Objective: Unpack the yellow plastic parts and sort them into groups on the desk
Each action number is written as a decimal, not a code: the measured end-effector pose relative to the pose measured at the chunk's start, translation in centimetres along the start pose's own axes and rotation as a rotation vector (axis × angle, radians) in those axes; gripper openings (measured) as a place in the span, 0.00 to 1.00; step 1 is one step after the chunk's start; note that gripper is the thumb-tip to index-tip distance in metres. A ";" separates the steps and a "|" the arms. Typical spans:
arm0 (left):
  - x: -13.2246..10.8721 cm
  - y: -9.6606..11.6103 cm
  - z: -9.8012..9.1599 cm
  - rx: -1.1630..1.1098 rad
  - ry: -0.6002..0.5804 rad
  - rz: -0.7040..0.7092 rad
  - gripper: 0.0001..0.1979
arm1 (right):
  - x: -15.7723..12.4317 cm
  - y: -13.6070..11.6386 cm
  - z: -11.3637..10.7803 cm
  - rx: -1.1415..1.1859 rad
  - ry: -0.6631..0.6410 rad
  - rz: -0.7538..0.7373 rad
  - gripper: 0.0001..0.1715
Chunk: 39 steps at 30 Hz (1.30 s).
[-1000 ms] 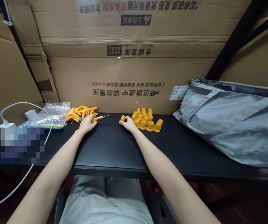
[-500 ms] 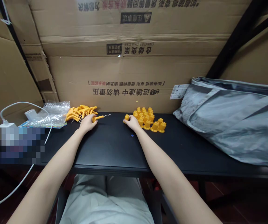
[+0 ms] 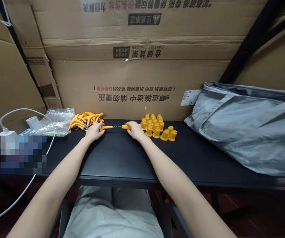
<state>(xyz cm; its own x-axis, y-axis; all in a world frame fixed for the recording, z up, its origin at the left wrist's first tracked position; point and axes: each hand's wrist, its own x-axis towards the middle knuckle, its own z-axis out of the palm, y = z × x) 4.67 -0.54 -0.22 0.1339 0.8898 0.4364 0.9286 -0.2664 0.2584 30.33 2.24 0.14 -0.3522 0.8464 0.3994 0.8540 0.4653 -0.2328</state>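
Observation:
My left hand (image 3: 94, 132) is closed on the handle of a yellow corkscrew (image 3: 107, 127). Its ridged yellow shaft and thin metal spiral point right, roughly level. Facing that tip, my right hand (image 3: 135, 131) grips a yellow plastic cap (image 3: 125, 127) that lies tipped on its side. A narrow gap seems to separate the spiral's tip from the cap. Behind my left hand is a heap of yellow corkscrews (image 3: 85, 119). Several matching caps (image 3: 156, 132) stand upright in a group just right of my right hand.
Clear plastic wrapping (image 3: 58, 119) and a white charger (image 3: 7, 140) with a cable lie at the left. A large grey bag (image 3: 246, 132) rests on the right of the black table (image 3: 117, 162). Printed cardboard (image 3: 132, 72) stands along the back.
My right hand has moved left from the cap group, and the cap it holds has turned from upright onto its side. The corkscrew has swung slightly to a level position.

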 end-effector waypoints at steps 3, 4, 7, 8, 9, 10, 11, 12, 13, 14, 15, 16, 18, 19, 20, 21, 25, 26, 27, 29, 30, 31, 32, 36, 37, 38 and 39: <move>0.0 0.0 0.0 0.000 0.004 0.003 0.15 | -0.2 -0.5 -0.2 -0.008 0.000 -0.037 0.18; 0.0 0.0 0.0 0.000 0.005 0.004 0.15 | -0.2 -0.6 -0.3 -0.013 0.004 -0.044 0.18; 0.0 0.1 0.0 -0.002 0.006 0.006 0.15 | -0.4 -0.8 -0.4 -0.038 0.011 -0.044 0.18; 0.0 0.2 -0.1 -0.002 0.006 0.005 0.15 | -0.4 -0.9 -0.5 -0.051 0.011 -0.039 0.18; -0.1 0.2 -0.1 0.000 0.005 0.003 0.15 | -0.5 -1.0 -0.6 -0.065 0.011 -0.033 0.18; -0.1 0.3 -0.2 0.002 0.004 0.001 0.15 | -0.5 -1.1 -0.7 -0.079 0.012 -0.027 0.18; -0.1 0.4 -0.2 0.004 0.003 -0.001 0.15 | -0.6 -1.2 -0.7 -0.094 0.013 -0.021 0.18; -0.1 0.5 -0.3 0.006 0.001 -0.004 0.15 | -0.6 -1.2 -0.8 -0.107 0.016 -0.015 0.18; -0.1 0.5 -0.3 0.009 -0.001 -0.007 0.15 | -0.6 -1.2 -0.8 -0.116 0.018 -0.011 0.18; -0.1 0.6 -0.4 0.010 -0.004 -0.009 0.15 | -0.6 -1.2 -0.8 -0.119 0.020 -0.010 0.18; -0.2 0.7 -0.4 0.011 -0.007 -0.011 0.15 | -0.6 -1.2 -0.8 -0.115 0.025 -0.015 0.18; -0.2 0.7 -0.4 0.012 -0.009 -0.011 0.16 | -0.5 -1.1 -0.7 -0.103 0.032 -0.030 0.19; -0.2 0.9 -0.5 0.010 -0.008 -0.008 0.16 | -0.4 -1.0 -0.5 -0.060 0.052 -0.079 0.19; -0.3 1.1 -0.5 0.009 -0.005 -0.003 0.16 | -0.3 -1.0 -0.4 -0.033 0.060 -0.108 0.19; -0.3 1.2 -0.5 0.008 -0.001 0.004 0.15 | -0.3 -1.0 -0.3 -0.003 0.064 -0.136 0.19; -0.3 1.4 -0.5 0.007 0.003 0.012 0.15 | -0.2 -1.0 -0.1 0.026 0.061 -0.159 0.20; -0.4 2.2 -0.4 0.004 0.005 0.053 0.16 | -0.2 -1.1 0.4 0.127 0.039 -0.199 0.21; -0.4 2.4 -0.4 0.004 0.005 0.058 0.16 | -0.2 -1.1 0.5 0.147 0.038 -0.203 0.22; -0.5 2.5 -0.4 0.004 0.005 0.061 0.15 | -0.2 -1.1 0.5 0.166 0.039 -0.208 0.22; -0.5 2.6 -0.4 0.004 0.007 0.060 0.15 | -0.1 -1.0 0.6 0.200 0.035 -0.220 0.22; -0.5 2.7 -0.3 0.004 0.007 0.058 0.15 | -0.1 -0.9 0.6 0.217 0.032 -0.226 0.22; -0.5 2.7 -0.3 0.004 0.007 0.056 0.15 | 0.0 -0.9 0.6 0.234 0.029 -0.230 0.22; -0.5 2.7 -0.3 0.004 0.007 0.054 0.15 | 0.0 -0.8 0.5 0.253 0.027 -0.232 0.22; -0.5 2.5 -0.2 0.005 0.009 0.059 0.15 | 0.4 -0.3 0.4 0.409 -0.001 -0.179 0.27; -0.5 2.5 -0.2 0.008 0.007 0.059 0.14 | 0.5 -0.1 0.4 0.474 -0.020 -0.150 0.29; -0.5 2.4 -0.2 0.012 0.004 0.057 0.14 | 0.6 0.1 0.4 0.546 -0.043 -0.118 0.30; -0.5 2.3 -0.2 0.016 0.003 0.054 0.14 | 0.6 0.3 0.4 0.619 -0.066 -0.086 0.30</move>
<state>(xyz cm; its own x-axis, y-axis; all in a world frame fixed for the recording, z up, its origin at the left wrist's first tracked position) 6.71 -1.62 0.32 0.1832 0.8731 0.4518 0.9253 -0.3084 0.2207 30.19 3.00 0.02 -0.4500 0.8041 0.3884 0.4480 0.5795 -0.6807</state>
